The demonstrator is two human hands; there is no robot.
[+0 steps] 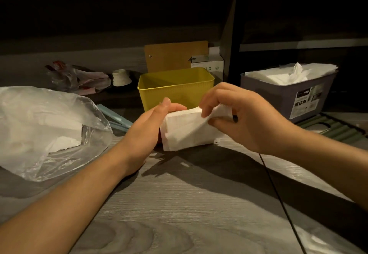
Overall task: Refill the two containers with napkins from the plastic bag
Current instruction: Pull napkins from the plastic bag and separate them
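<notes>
On the grey worktop (179, 204), the plastic bag (45, 130) lies at left with napkins inside. The filled purple container (286, 94) stands far right; the yellow container (175, 88) is centre. Just before it, the left hand (147, 126) grips the napkin stack (187, 132) while right hand (245, 114) fingers (207, 106) pinch its top sheet.

A white napkin stack (185, 132) is held between the two hands, and just beyond the grip a plain yellow container (176, 90) is seen. Right of the grip, white napkins (288, 73) are shown in a grey-purple container (278, 96); underneath, grey wood grain is borne by the table (179, 214).
</notes>
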